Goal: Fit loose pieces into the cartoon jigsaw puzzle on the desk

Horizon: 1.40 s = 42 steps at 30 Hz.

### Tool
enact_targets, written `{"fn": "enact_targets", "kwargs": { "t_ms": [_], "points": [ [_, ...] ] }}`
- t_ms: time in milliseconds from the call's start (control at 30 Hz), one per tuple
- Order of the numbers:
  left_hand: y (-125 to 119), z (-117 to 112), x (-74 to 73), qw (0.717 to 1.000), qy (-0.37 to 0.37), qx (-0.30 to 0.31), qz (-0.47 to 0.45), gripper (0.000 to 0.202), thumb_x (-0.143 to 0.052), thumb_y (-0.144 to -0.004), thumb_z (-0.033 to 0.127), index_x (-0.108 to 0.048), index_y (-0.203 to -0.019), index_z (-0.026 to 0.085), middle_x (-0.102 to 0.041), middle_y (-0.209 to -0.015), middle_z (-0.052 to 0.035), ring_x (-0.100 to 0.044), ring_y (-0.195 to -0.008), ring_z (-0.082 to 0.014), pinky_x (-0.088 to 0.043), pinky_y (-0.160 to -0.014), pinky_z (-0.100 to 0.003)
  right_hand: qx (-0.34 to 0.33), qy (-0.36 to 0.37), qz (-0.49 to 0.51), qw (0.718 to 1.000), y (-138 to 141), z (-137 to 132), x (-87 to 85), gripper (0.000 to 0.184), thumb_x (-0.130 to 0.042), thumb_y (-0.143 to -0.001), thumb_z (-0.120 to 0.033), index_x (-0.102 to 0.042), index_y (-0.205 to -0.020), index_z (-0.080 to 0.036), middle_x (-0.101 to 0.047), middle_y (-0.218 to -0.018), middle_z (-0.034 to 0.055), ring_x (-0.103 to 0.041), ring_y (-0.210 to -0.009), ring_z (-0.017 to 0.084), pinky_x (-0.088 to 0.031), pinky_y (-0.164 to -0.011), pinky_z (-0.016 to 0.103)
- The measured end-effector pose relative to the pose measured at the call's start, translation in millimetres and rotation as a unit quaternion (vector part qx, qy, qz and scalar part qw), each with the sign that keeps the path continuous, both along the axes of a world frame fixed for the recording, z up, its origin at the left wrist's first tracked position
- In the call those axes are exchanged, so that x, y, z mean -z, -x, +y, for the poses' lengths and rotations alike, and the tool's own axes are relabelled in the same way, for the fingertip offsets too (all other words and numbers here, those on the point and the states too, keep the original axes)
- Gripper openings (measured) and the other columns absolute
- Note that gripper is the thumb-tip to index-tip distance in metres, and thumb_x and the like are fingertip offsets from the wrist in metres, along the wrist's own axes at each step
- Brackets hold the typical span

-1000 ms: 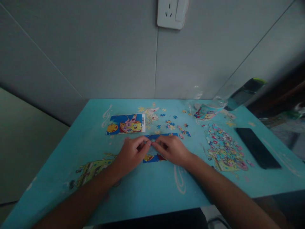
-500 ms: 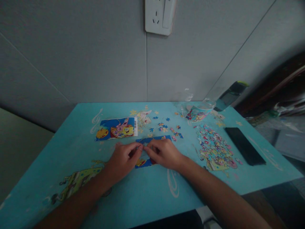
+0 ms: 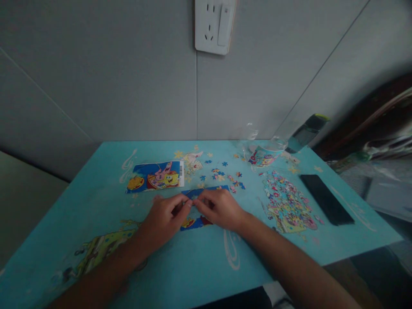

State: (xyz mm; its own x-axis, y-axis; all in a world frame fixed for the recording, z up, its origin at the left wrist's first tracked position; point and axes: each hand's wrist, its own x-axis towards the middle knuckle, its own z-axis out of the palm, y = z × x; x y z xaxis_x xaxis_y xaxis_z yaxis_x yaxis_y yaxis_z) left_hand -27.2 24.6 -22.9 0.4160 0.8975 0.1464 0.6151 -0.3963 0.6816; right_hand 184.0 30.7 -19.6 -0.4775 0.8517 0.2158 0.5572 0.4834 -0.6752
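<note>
My left hand (image 3: 169, 213) and my right hand (image 3: 221, 209) meet fingertip to fingertip above a blue jigsaw puzzle (image 3: 206, 222). Both are closed in a pinch; whatever lies between the fingertips is too small and covered to make out. The hands hide much of the puzzle, whose blue edges and a yellow patch show around them. Beyond my left hand lies a blue picture card (image 3: 154, 176) with cartoon figures and a barcode strip. Loose puzzle pieces (image 3: 219, 174), mostly blue, are scattered behind my right hand.
A large heap of mixed puzzle pieces (image 3: 286, 201) spreads at the right, beside a black flat object (image 3: 326, 199). Behind it stand a printed tub (image 3: 265, 156), a clear plastic container (image 3: 249, 137) and a dark object with a yellow-green edge (image 3: 307, 131). The wall socket (image 3: 212, 28) is above the turquoise table (image 3: 180, 274).
The view has tilted up slightly, so the socket sits lower in the picture. Both hands keep nearly the same pinched pose over the puzzle.
</note>
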Motion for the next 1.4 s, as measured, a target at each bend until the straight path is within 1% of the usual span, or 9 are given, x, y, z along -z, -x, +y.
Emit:
{"fn": "enact_targets", "kwargs": {
  "t_ms": [500,600,667,733,933,1100,1167,1267,1400],
  "points": [
    [-1.1,0.6,3.3,1.0,-0.012,-0.003,0.003,0.03,-0.049,-0.099,0.036,-0.063,-0.078,0.019,-0.051,-0.053,0.0058,-0.048,-0.05,-0.0103,-0.033,-0.057,-0.026,0.0,-0.007,-0.009,1.0,-0.1,0.0,2.2,0.028,-0.053,-0.1,-0.037,-0.067,-0.084,-0.019,-0.064,-0.059,-0.0028,-0.055,-0.052,0.009,-0.038,-0.055,0.022],
    [-1.7,0.2,3.6,1.0,-0.006,-0.013,-0.002,0.023,-0.049,-0.099,0.035,-0.066,-0.094,0.02,-0.054,-0.056,0.0058,-0.05,-0.051,-0.011,-0.032,-0.056,-0.025,-0.001,-0.004,-0.006,1.0,0.2,-0.3,1.5,0.03,-0.051,-0.1,-0.037,-0.067,-0.083,-0.019,-0.064,-0.059,-0.0025,-0.054,-0.051,0.009,-0.038,-0.054,0.022],
    [-1.9,0.0,4.7,1.0,0.003,-0.022,-0.009,0.023,-0.049,-0.099,0.034,-0.063,-0.11,0.021,-0.055,-0.057,0.0062,-0.05,-0.052,-0.0113,-0.031,-0.054,-0.024,0.0,-0.006,-0.007,1.0,0.3,-0.3,0.9,0.03,-0.051,-0.101,-0.036,-0.067,-0.082,-0.018,-0.064,-0.059,-0.0024,-0.053,-0.051,0.009,-0.037,-0.054,0.021],
    [-1.9,0.0,6.1,1.0,0.012,-0.022,-0.017,0.024,-0.048,-0.099,0.033,-0.061,-0.116,0.021,-0.055,-0.057,0.0068,-0.049,-0.051,-0.0111,-0.03,-0.053,-0.024,-0.001,-0.009,-0.011,1.0,0.2,0.0,0.7,0.029,-0.051,-0.1,-0.035,-0.066,-0.081,-0.018,-0.063,-0.06,-0.0025,-0.052,-0.051,0.009,-0.036,-0.053,0.021],
    [-2.6,0.0,7.3,0.999,0.01,-0.034,-0.015,0.021,-0.05,-0.098,0.031,-0.062,-0.114,0.022,-0.05,-0.056,0.0077,-0.047,-0.052,-0.0107,-0.03,-0.056,-0.025,-0.007,-0.022,-0.011,1.0,-0.7,1.6,3.3,0.029,-0.052,-0.1,-0.034,-0.064,-0.079,-0.019,-0.06,-0.062,-0.0031,-0.051,-0.053,0.009,-0.035,-0.055,0.022],
    [-4.7,-0.7,5.2,1.0,-0.012,-0.025,-0.008,0.018,-0.053,-0.097,0.031,-0.066,-0.105,0.021,-0.052,-0.059,0.0068,-0.049,-0.053,-0.0103,-0.033,-0.062,-0.027,0.003,-0.012,-0.005,1.0,-1.6,2.5,3.9,0.029,-0.047,-0.103,-0.035,-0.065,-0.087,-0.019,-0.061,-0.066,-0.0021,-0.053,-0.056,0.01,-0.037,-0.057,0.023],
    [-5.1,-1.0,4.5,1.0,-0.012,-0.026,-0.008,0.019,-0.054,-0.097,0.029,-0.066,-0.11,0.022,-0.056,-0.061,0.0064,-0.052,-0.056,-0.0105,-0.035,-0.065,-0.027,0.001,-0.002,-0.005,1.0,-2.2,3.1,3.9,0.028,-0.048,-0.103,-0.035,-0.066,-0.088,-0.02,-0.062,-0.068,-0.0017,-0.055,-0.058,0.011,-0.038,-0.058,0.024],
    [-4.6,-1.5,4.1,0.999,-0.023,-0.028,0.006,0.029,-0.058,-0.095,0.026,-0.06,-0.123,0.023,-0.06,-0.065,0.0069,-0.054,-0.058,-0.011,-0.037,-0.071,-0.029,0.007,0.007,0.0,1.0,-3.2,3.8,4.1,0.026,-0.048,-0.102,-0.035,-0.066,-0.091,-0.019,-0.062,-0.069,-0.0019,-0.055,-0.058,0.011,-0.038,-0.058,0.024],
    [-2.2,-0.9,4.5,0.996,-0.058,-0.021,0.06,0.024,-0.061,-0.096,0.031,-0.061,-0.12,0.026,-0.064,-0.069,0.0064,-0.058,-0.061,-0.0124,-0.037,-0.074,-0.032,0.01,0.013,0.007,1.0,-3.6,3.6,3.9,0.028,-0.047,-0.103,-0.037,-0.065,-0.091,-0.019,-0.061,-0.066,-0.0028,-0.054,-0.055,0.01,-0.037,-0.056,0.024]
  ]
}}
